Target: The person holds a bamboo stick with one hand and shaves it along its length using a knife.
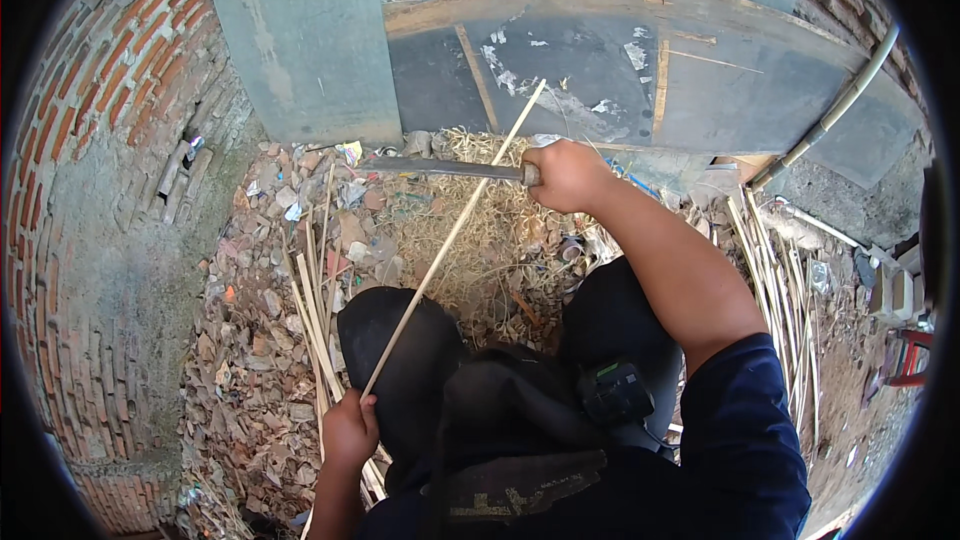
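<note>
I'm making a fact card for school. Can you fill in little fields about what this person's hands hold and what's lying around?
left hand: fingers closed around the lower end of a long thin stick
right hand: grips the handle of a long dark blade
blade and stick: they cross above the person's knees
stick pile: pale strips on the ground, left of the knees
more sticks: on the right side
ground: rubble and dry shavings
wall: red brick, on the left
</note>
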### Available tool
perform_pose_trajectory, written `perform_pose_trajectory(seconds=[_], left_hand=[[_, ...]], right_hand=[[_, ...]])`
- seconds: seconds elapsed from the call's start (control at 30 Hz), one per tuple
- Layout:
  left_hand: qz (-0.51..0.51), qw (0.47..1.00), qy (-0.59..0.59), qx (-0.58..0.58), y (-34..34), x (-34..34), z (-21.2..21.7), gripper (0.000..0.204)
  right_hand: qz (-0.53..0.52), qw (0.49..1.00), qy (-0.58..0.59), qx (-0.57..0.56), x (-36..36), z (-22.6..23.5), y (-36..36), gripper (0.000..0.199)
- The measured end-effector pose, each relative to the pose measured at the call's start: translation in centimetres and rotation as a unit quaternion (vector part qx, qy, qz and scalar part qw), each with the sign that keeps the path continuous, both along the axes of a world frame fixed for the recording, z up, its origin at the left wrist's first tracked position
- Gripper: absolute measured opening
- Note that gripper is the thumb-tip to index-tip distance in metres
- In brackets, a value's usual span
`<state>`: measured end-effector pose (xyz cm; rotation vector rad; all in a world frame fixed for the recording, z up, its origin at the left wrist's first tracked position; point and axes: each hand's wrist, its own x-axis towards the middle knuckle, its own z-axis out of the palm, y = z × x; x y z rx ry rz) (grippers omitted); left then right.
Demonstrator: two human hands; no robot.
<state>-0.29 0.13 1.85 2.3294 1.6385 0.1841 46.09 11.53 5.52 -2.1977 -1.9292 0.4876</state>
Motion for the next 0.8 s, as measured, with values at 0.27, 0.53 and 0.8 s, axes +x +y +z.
perform_pose_trajectory(seconds=[0.27,0.53,0.8], left_hand=[[-0.022,0.998,-0.053,-0.021,1.0,-0.3,-0.2,0.035],[-0.013,1.0,-0.016,0.005,-0.1,-0.7,-0.3,0.024],[0.006,0.999,0.031,-0.003,0.1,-0.6,-0.2,0.024]], right_hand=[[0.029,0.999,0.025,0.016,0.7,-2.5,0.8,0.028],[0.098,0.994,-0.042,-0.016,-0.4,-0.9,0.6,0.029],[0.047,0.999,-0.004,-0.018,-1.3,-1.0,0.1,0.029]])
